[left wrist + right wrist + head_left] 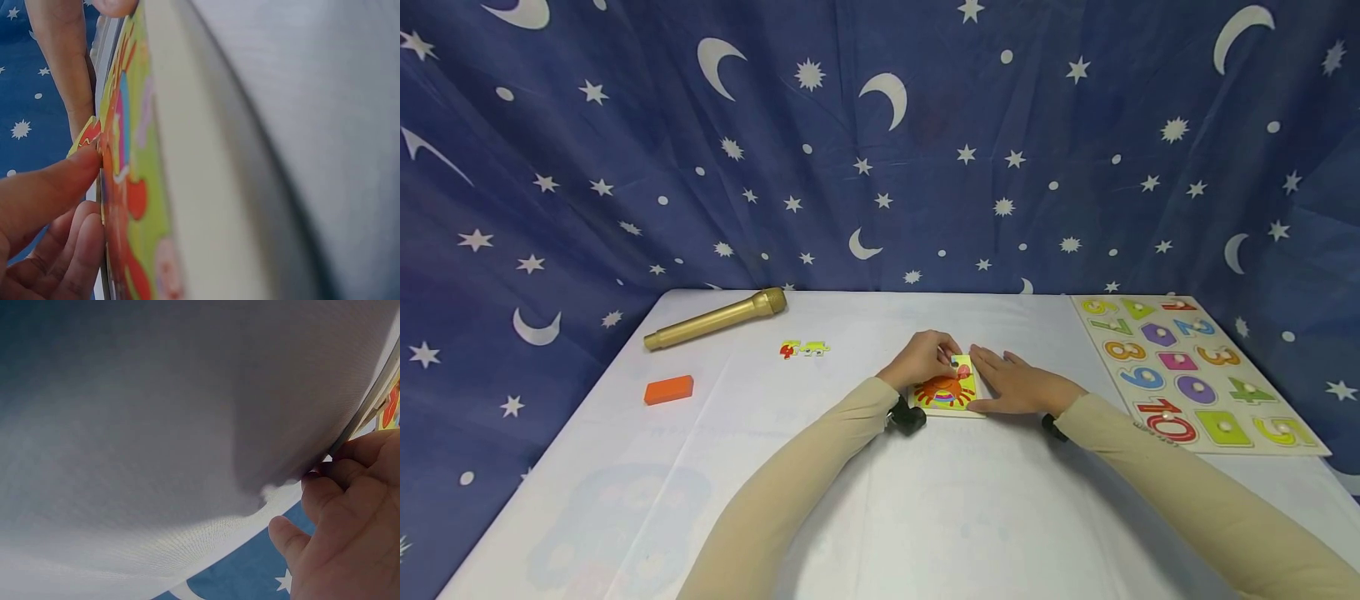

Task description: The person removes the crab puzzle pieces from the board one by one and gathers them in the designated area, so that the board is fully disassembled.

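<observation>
And here's the left hand [921, 358], thumb and finger pinching a puzzle piece [963, 370], tilted, at the crab puzzle's [942, 392] far right corner; the crab picture spreads leftward and nearward from that grip; the right hand [1026, 387], fingers extended, hugs the right edge, close by too; loose pieces [814, 348] lie well left.
</observation>
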`<state>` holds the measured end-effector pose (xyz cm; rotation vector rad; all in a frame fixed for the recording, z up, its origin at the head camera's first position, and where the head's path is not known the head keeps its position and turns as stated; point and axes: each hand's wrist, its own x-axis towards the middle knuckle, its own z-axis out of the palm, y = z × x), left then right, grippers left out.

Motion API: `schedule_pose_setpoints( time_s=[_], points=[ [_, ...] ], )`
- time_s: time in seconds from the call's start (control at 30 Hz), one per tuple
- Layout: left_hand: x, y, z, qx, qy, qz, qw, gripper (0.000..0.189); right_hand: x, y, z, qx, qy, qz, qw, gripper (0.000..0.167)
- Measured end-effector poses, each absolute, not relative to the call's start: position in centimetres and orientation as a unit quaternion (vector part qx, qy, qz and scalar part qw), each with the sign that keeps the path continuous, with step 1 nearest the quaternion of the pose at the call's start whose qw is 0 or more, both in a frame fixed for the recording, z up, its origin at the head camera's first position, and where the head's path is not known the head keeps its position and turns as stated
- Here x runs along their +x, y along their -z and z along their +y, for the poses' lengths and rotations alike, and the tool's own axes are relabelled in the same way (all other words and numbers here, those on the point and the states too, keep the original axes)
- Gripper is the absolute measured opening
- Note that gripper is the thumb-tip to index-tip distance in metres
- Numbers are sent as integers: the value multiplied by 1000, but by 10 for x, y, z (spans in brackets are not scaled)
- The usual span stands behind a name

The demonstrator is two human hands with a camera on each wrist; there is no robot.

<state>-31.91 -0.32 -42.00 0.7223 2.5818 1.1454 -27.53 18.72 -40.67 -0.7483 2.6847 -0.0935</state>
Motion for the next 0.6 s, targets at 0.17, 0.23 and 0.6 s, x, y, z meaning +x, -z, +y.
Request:
schedule_pose_setpoints(
  time_s=[0.17,0.23,0.6],
  points=[
    [-320,420,-4,247,-377,886,109,27,-276,407,187,-265,33,948,175,99],
    [-320,420,-4,245,-375,887,110,28,-276,407,187,-265,32,948,174,100],
    [-320,416,-7,262,-375,885,88,33,-277,407,187,-260,33,948,179,100]
  ],
)
